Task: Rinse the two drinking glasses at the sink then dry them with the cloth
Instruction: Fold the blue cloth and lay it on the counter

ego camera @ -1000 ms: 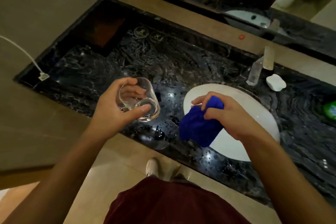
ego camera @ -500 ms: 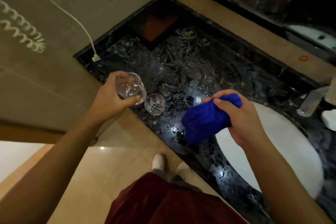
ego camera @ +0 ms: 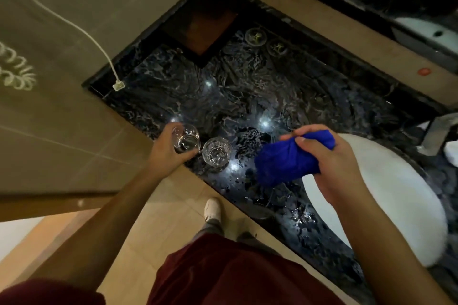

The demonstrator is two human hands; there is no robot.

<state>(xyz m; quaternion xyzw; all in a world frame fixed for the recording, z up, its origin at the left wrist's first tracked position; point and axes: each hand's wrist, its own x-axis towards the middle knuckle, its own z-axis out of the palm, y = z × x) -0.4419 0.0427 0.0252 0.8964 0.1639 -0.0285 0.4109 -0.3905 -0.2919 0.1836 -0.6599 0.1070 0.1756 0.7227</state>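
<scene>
The dark marble bench (ego camera: 247, 96) is spread across the view, wet and glinting, with the white sink basin (ego camera: 386, 195) set into it at the right. The blue cloth (ego camera: 292, 158) is bunched and gripped in the right hand (ego camera: 332, 158), held above the bench just left of the basin rim. At the bench's near-left edge, one drinking glass (ego camera: 186, 141) is clasped from the side by the left hand (ego camera: 171, 150), fingers and thumb curled round its wall; it is held upright, low over the edge or already resting there, which cannot be told. The second glass (ego camera: 216, 150) stands upright on the bench just beside it, to the right, untouched. So that free glass lies between the two hands, nearer the left one. Whichever glass is dried next, glass and cloth will probably have to be brought together across that gap.
</scene>
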